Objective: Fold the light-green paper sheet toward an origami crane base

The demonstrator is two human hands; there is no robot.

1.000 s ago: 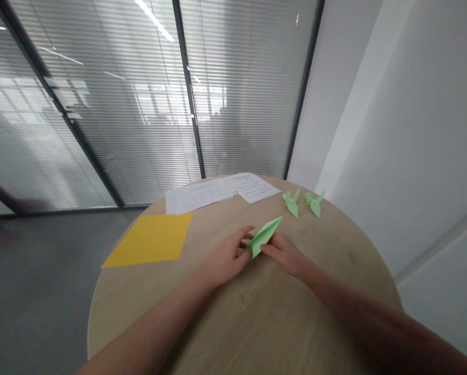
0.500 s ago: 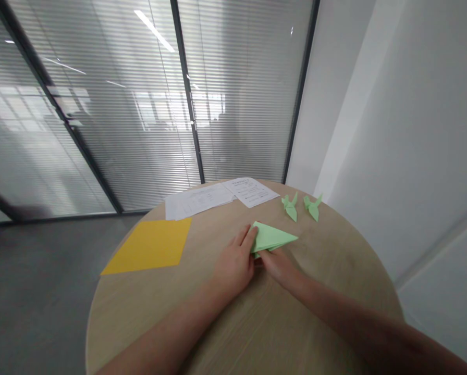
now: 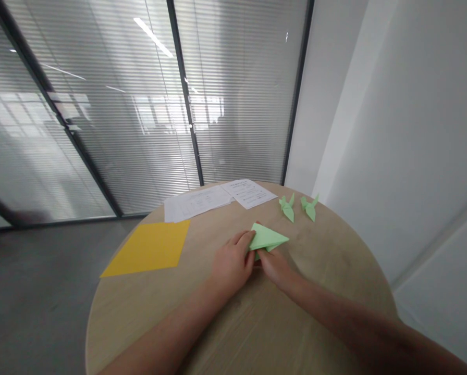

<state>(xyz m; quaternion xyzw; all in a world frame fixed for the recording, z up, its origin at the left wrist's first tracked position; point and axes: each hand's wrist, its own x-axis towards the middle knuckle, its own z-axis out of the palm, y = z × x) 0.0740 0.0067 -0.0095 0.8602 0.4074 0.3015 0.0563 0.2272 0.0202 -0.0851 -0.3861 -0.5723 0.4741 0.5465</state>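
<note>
A light green sheet of folded paper [image 3: 268, 237], pointed toward the right, is held between both hands over the middle of the table. My left hand [image 3: 232, 260] grips its left end, fingers closed on the edge. From below, my right hand [image 3: 275, 266] pinches the lower edge; some of its fingers are hidden beneath the paper. Beyond the hands, to the right, stand two small green origami cranes, one crane [image 3: 287, 208] left of the other crane [image 3: 309, 208].
A yellow paper sheet [image 3: 147, 249] lies at the table's left edge. Printed white papers [image 3: 198, 202] overlap at the back. The round wooden table [image 3: 296, 333] stands near a glass partition with blinds [image 3: 241, 130] and a white wall [image 3: 421, 156] on the right.
The folded green paper has tilted slightly, its right tip now a little further left, with more of a lower flap showing. Both hands keep their hold. The camera view has shifted slightly.
</note>
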